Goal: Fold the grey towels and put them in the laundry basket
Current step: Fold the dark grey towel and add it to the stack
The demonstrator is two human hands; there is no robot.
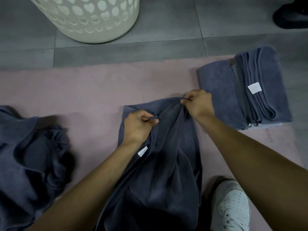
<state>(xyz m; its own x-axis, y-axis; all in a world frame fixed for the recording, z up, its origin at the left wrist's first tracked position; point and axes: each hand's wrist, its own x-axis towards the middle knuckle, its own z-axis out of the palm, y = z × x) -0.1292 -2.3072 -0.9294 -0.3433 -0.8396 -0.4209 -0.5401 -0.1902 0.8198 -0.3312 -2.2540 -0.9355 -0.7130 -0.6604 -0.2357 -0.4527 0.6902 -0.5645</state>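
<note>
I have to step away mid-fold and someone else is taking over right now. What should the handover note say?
Left hand and right hand: each shut, pinching the far edge of the grey towel that lies between them on the pink mat.
Folded stack: on the mat's right end, not yet in the basket.
Unfolded pile: at left.
Laundry basket: on the tiles beyond the mat; its inside is out of view.
Left: finish this fold, fold the pile, load the basket.
</note>
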